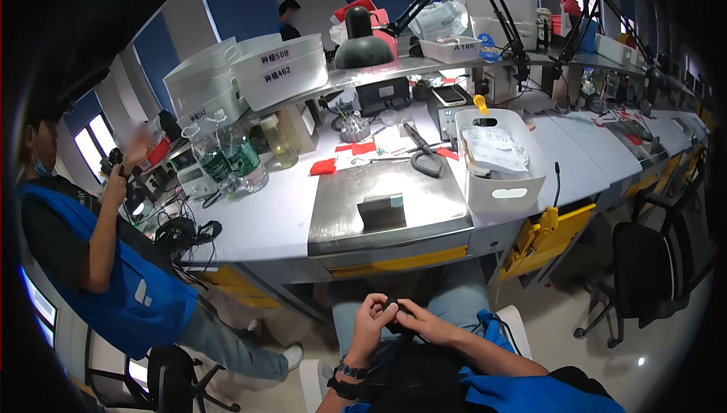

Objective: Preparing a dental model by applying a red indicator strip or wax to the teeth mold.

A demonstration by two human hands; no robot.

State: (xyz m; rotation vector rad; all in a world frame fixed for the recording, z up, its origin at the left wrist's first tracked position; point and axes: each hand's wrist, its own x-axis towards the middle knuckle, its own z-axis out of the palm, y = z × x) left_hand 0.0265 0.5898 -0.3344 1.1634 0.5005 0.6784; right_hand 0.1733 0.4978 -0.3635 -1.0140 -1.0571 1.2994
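Closest of all is the seated person's bright blue cloth vest (515,392), worn over black clothing. From where I stand, I see two bare hands meeting above the lap. The left hand (369,325), with a dark watch (351,370) at its wrist, has bent fingers and grips a small black object (394,314). The right hand (425,325) is also closed on it, from the other side. What this object is, I cannot tell, because the fingers cover most of it.

The hands are over the light blue jeans (463,284), apart from the front edge of the long white table (284,220). So there is a gap between them and the edge, and both elbows have room at the sides. Set into this edge is a shiny grey metal plate (337,205). On it, near its front rim, stands a small dark rectangular block (382,214). At the plate's back edge lies a black loop-handled tool (427,165). Just beside its right edge stands a white plastic bin (478,195) holding papers. Below, a yellow drawer front (564,233) juts out toward the floor. Farther right, well apart from the person, is a black office chair (644,261).
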